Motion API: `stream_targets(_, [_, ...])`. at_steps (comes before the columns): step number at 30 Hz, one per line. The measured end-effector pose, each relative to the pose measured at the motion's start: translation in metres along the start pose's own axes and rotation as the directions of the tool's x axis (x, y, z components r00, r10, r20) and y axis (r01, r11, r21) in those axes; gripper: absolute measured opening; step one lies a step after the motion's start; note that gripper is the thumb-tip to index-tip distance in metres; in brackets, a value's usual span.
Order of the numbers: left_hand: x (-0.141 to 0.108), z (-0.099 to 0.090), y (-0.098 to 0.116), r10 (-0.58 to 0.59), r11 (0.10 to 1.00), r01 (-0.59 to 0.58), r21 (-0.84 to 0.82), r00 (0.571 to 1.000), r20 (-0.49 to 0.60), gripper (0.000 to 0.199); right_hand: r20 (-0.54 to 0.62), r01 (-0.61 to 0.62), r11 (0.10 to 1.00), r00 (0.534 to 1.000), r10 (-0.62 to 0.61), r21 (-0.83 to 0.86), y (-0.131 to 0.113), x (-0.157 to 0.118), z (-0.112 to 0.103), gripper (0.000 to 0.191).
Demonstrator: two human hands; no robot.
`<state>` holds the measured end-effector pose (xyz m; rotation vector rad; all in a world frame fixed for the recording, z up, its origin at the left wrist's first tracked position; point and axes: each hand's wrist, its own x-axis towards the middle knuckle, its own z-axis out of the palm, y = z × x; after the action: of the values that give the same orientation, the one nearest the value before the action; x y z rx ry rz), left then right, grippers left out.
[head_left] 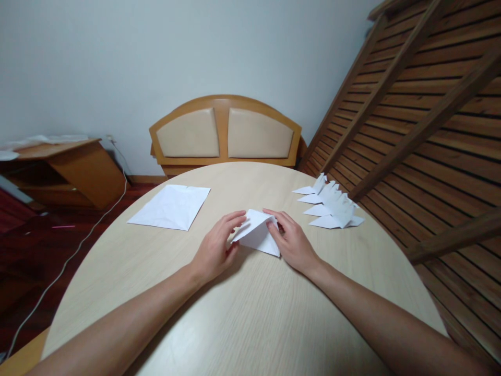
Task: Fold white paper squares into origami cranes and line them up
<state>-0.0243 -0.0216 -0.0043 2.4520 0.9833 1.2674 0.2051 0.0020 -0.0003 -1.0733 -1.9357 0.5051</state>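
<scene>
A partly folded sheet of white paper (259, 237) is between my two hands above the middle of the round table, a flap raised along its upper left. My right hand (291, 240) pinches its right side, thumb on the near face and fingers behind. On the other side, my left hand (219, 243) curves around the flap's left corner, fingertips along the upper edge and thumb below. Right of my hands stands a row of several folded white paper figures (332, 203) with pointed ends. A flat stack of white paper (170, 206), or a single sheet, lies to the left.
The pale round wooden table (235, 324) spreads under my arms. Beyond its far edge is a padded wooden headboard (225, 128). Slatted wood (426, 115) leans along the right. At left are a wooden cabinet (86, 175) and a white cable (84, 240) on the dark floor.
</scene>
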Motion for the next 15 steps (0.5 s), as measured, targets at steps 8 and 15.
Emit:
stream_targets(8, [0.002, 0.0, -0.003, 0.114, 0.989, -0.133, 0.067, 0.966, 0.232, 0.056, 0.103, -0.206, 0.972, 0.975, 0.195, 0.112, 0.021, -0.001, 0.006, 0.04])
stream_targets(15, [-0.001, 0.001, 0.0, 0.113, 0.991, -0.134, 0.025, 0.911, 0.396, 0.062, 0.101, -0.278, 0.946, 0.959, 0.264, 0.165, 0.026, 0.001, 0.004, 0.046])
